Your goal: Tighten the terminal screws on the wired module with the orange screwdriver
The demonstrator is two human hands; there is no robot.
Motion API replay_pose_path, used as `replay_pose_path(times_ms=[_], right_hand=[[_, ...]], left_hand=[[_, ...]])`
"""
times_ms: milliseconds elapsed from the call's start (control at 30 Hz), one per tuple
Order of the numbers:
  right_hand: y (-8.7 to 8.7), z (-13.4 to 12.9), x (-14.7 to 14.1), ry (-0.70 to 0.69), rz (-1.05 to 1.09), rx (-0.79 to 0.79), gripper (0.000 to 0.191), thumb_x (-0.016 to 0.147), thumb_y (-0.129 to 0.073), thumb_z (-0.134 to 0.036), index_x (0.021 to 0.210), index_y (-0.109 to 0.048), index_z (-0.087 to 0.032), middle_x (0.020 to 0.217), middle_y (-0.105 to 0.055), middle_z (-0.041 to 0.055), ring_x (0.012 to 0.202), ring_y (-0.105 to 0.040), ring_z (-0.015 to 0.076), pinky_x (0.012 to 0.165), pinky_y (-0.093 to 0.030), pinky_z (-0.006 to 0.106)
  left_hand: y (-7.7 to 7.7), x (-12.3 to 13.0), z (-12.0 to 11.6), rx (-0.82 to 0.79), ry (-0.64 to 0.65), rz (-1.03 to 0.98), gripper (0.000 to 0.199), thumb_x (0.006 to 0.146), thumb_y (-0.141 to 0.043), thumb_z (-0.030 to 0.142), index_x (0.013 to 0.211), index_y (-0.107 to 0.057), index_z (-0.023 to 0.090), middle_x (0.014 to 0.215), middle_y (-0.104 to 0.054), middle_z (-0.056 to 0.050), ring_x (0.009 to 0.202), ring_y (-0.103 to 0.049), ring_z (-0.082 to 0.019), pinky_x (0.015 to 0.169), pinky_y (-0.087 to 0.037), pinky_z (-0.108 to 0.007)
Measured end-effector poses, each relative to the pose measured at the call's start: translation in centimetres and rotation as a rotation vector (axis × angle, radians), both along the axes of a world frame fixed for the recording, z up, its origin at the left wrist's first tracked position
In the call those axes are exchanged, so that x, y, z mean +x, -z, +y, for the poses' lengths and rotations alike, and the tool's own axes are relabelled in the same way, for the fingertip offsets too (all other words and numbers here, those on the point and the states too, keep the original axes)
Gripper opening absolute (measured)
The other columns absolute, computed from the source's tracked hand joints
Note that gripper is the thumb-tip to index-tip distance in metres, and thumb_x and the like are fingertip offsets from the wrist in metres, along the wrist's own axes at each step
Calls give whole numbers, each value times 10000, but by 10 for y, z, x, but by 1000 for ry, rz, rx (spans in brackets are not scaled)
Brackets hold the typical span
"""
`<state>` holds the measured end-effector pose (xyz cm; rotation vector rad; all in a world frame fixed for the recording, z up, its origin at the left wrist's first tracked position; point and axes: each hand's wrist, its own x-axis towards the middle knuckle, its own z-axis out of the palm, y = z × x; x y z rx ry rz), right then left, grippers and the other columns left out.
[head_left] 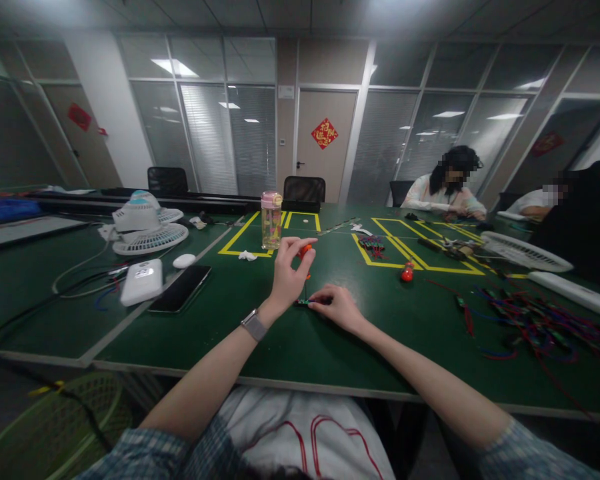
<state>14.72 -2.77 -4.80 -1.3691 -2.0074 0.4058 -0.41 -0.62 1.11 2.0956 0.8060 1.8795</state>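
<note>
My left hand is closed around the orange-handled screwdriver, which stands upright with its thin dark shaft pointing down. Below it, the shaft's tip meets or hovers just over a small green circuit board on the table; I cannot tell which. My right hand rests low on the tabletop, its fingers pinching the board's right end. Part of the board is hidden by these fingers.
A water bottle stands beyond my left hand. To the left are a phone, a white device and a fan. Wired boards and a red object lie right. Another person sits across the table.
</note>
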Motion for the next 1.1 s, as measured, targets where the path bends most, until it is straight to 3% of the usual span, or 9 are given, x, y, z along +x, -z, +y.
replay_pose_path(times_ms=[133,433,667,900,1100], right_hand=[[-3,-1,-1,-2,0,-4,133,738,-682,-221,836,-758,-174,737,-658,37,665,-583,138,630,-432,236],[-3,-1,-1,7,-4,-13,133,731,-686,-213,833,-758,-165,718,-641,34,656,-574,132,620,-427,231],[-2,-1,-1,-7,1,-9,135,739,-682,-222,838,-757,-169,727,-644,34,661,-575,132,621,-429,228],[0,0,0,-5,4,1,131,735,-687,-223,832,-758,-168,722,-641,36,656,-572,134,618,-428,231],[1,1,1,-6,-1,3,133,737,-683,-229,837,-756,-180,735,-647,31,659,-572,131,619,-430,230]], left_hand=[[1,0,1,-9,82,-5,284,949,-369,220,1122,-593,215,1061,-597,-54,1000,-555,-164,892,-433,-314],[0,2,0,18,-25,-2,197,855,-580,278,1033,-641,217,901,-548,-28,837,-536,-140,774,-444,-258],[2,0,2,-2,61,7,306,949,-363,204,1169,-575,225,1047,-586,-48,980,-547,-150,873,-433,-299],[0,1,-1,19,-39,1,200,848,-590,261,1037,-642,229,897,-532,-25,823,-530,-135,777,-453,-265],[0,1,0,-4,63,7,267,935,-417,233,1130,-598,222,1019,-585,-50,937,-553,-147,832,-448,-280]])
